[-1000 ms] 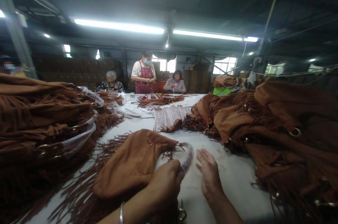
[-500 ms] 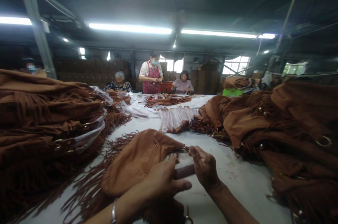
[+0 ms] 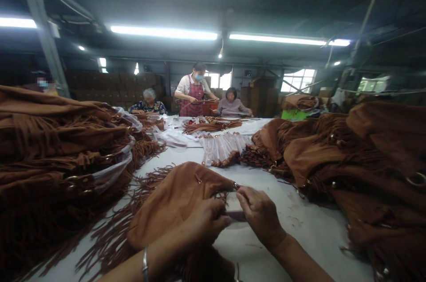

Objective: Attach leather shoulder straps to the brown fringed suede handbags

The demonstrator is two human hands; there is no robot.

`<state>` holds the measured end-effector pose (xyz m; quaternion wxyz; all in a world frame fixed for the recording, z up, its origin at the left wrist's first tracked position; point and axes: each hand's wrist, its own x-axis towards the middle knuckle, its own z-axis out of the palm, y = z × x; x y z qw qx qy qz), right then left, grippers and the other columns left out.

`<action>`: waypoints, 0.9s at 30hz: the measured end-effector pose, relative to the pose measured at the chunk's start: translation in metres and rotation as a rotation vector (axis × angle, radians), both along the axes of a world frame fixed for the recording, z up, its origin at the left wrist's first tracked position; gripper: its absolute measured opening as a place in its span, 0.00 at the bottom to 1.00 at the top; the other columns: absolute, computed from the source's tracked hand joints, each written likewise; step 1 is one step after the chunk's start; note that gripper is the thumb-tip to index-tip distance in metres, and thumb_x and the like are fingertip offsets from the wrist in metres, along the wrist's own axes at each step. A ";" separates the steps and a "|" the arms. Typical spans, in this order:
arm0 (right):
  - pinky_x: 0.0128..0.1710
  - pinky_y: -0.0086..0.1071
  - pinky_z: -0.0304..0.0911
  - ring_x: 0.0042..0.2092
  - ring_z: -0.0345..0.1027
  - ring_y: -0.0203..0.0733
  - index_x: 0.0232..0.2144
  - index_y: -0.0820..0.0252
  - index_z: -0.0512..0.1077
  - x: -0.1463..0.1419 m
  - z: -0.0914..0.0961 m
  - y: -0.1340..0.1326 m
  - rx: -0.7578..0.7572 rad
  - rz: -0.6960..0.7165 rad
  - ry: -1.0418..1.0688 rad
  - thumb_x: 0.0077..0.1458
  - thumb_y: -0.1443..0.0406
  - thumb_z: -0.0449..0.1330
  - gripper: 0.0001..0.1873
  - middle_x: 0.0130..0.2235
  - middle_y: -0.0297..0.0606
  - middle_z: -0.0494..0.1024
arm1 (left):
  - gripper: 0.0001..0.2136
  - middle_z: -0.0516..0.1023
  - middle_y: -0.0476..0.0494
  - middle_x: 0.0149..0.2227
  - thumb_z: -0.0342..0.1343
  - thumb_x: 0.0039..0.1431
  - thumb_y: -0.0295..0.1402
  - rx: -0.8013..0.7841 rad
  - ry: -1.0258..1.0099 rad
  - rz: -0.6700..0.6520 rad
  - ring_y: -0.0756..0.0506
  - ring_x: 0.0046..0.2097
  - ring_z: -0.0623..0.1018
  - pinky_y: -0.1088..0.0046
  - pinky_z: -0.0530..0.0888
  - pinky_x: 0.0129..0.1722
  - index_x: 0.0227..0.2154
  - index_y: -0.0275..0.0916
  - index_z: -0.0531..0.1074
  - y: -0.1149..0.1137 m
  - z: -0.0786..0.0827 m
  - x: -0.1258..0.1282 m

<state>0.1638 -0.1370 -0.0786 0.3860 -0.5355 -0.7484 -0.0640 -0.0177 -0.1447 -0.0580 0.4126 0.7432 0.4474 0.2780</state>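
Observation:
A brown suede bag (image 3: 173, 202) with long fringe lies on the white table in front of me, its upper corner with a metal ring pointing right. Between my hands runs a flat strap (image 3: 237, 216) that looks wrapped in pale film. My left hand (image 3: 206, 220), with a silver bangle on its wrist, closes its thumb and fingers on the strap's left part, in front of the bag. At the bag's ringed corner, my right hand (image 3: 259, 211) pinches the strap's other end. The fingertips hide just how strap and ring meet.
Fringed bags are heaped at left (image 3: 60, 153) and right (image 3: 319, 162). Beyond my bag lies a row of film-wrapped straps (image 3: 222, 149), with loose brown straps (image 3: 213, 127) behind. Co-workers sit and stand at the far end, one in a checked apron (image 3: 193, 100).
My left thumb and fingers have closed in on the strap, and less of it shows between my hands. The co-worker in the apron has spread both arms; the seated one beside reaches right.

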 end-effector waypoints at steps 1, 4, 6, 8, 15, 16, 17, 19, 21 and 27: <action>0.43 0.39 0.56 0.41 0.66 0.49 0.37 0.63 0.72 0.001 0.006 -0.004 0.032 0.002 0.022 0.57 0.59 0.50 0.16 0.39 0.46 0.75 | 0.06 0.63 0.52 0.20 0.54 0.47 0.32 0.044 0.041 -0.014 0.51 0.25 0.61 0.75 0.55 0.25 0.21 0.35 0.67 0.000 0.000 0.005; 0.52 0.42 0.51 0.53 0.59 0.51 0.51 0.58 0.66 -0.005 0.027 -0.021 -0.090 0.176 0.127 0.56 0.57 0.53 0.22 0.52 0.44 0.68 | 0.06 0.70 0.48 0.24 0.51 0.50 0.31 0.230 0.141 -0.059 0.50 0.27 0.66 0.75 0.59 0.26 0.24 0.36 0.70 0.001 -0.001 0.018; 0.50 0.39 0.54 0.51 0.63 0.50 0.51 0.54 0.67 -0.013 0.035 -0.032 -0.305 0.300 0.192 0.57 0.55 0.51 0.22 0.51 0.41 0.71 | 0.08 0.74 0.45 0.29 0.47 0.53 0.30 0.292 0.144 -0.072 0.48 0.30 0.70 0.74 0.61 0.27 0.29 0.36 0.72 0.000 -0.002 0.025; 0.46 0.38 0.57 0.48 0.66 0.51 0.50 0.53 0.67 -0.018 0.036 -0.038 -0.438 0.342 0.222 0.57 0.54 0.50 0.21 0.47 0.41 0.74 | 0.10 0.76 0.42 0.31 0.46 0.53 0.31 0.306 0.191 -0.065 0.47 0.30 0.71 0.74 0.61 0.26 0.31 0.36 0.72 -0.002 -0.002 0.027; 0.31 0.28 0.55 0.31 0.68 0.42 0.33 0.56 0.72 -0.010 0.022 -0.032 -0.552 0.398 -0.023 0.58 0.56 0.50 0.14 0.30 0.36 0.76 | 0.08 0.76 0.43 0.28 0.50 0.52 0.34 0.295 0.371 0.005 0.46 0.29 0.73 0.74 0.61 0.26 0.28 0.37 0.71 -0.008 -0.009 0.014; 0.29 0.27 0.54 0.29 0.67 0.40 0.29 0.56 0.71 -0.008 0.021 -0.031 -0.567 0.407 -0.028 0.58 0.57 0.50 0.14 0.28 0.35 0.76 | 0.08 0.76 0.43 0.27 0.51 0.51 0.35 0.286 0.401 0.021 0.45 0.29 0.73 0.74 0.61 0.26 0.27 0.37 0.71 -0.007 -0.010 0.013; 0.28 0.27 0.53 0.28 0.65 0.38 0.26 0.57 0.71 -0.006 0.020 -0.029 -0.578 0.414 -0.024 0.58 0.58 0.49 0.15 0.26 0.34 0.75 | 0.09 0.76 0.43 0.26 0.52 0.51 0.37 0.275 0.426 0.032 0.45 0.29 0.73 0.74 0.61 0.25 0.27 0.37 0.70 -0.007 -0.010 0.011; 0.26 0.26 0.52 0.26 0.63 0.37 0.23 0.58 0.69 -0.002 0.019 -0.028 -0.582 0.406 0.000 0.58 0.59 0.49 0.17 0.23 0.32 0.72 | 0.12 0.76 0.44 0.28 0.56 0.47 0.40 0.288 0.447 0.038 0.44 0.30 0.74 0.73 0.62 0.26 0.31 0.37 0.69 -0.007 -0.008 0.009; 0.26 0.26 0.52 0.25 0.62 0.36 0.22 0.58 0.68 0.003 0.017 -0.025 -0.567 0.359 0.056 0.58 0.59 0.50 0.16 0.22 0.31 0.71 | 0.16 0.76 0.42 0.33 0.58 0.46 0.39 0.435 0.451 0.053 0.42 0.34 0.74 0.70 0.65 0.30 0.37 0.36 0.68 -0.013 -0.008 0.006; 0.26 0.27 0.51 0.24 0.63 0.37 0.23 0.57 0.65 0.020 -0.008 -0.013 -0.577 0.146 0.120 0.58 0.57 0.49 0.16 0.19 0.30 0.68 | 0.07 0.75 0.45 0.32 0.48 0.58 0.30 1.303 0.400 -0.172 0.44 0.33 0.73 0.65 0.64 0.37 0.39 0.38 0.66 -0.044 -0.048 0.005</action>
